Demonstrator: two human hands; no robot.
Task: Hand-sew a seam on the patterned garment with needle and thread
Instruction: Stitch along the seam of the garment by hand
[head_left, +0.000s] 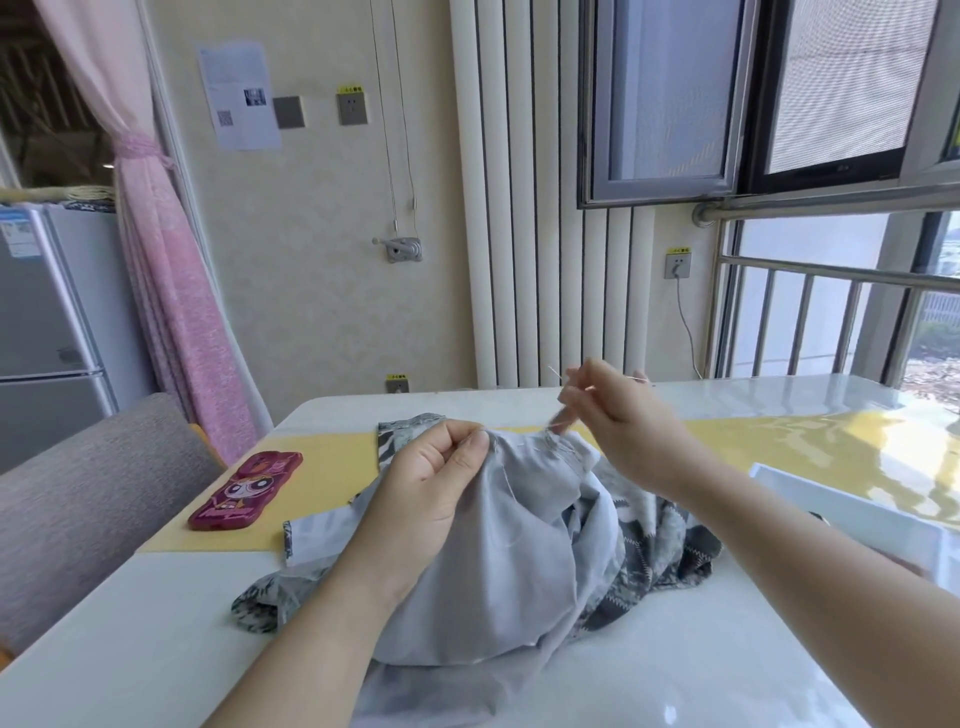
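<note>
The patterned garment (524, 540) lies bunched on the white table, its pale grey inside facing up and grey zigzag print showing at the right. My left hand (441, 478) pinches the raised fabric edge between thumb and fingers. My right hand (613, 410) is lifted just right of it, above the seam, fingers curled round a thin needle (555, 372) whose tip pokes up to the left. A fine thread runs from that hand down to the seam (550, 441).
A pink cartoon phone case (247, 491) lies on a yellow mat (332, 457) at the left. A white tray or box (852, 509) sits at the right table edge. A grey chair (98, 499) stands at the left. Wall and window rail lie beyond the table.
</note>
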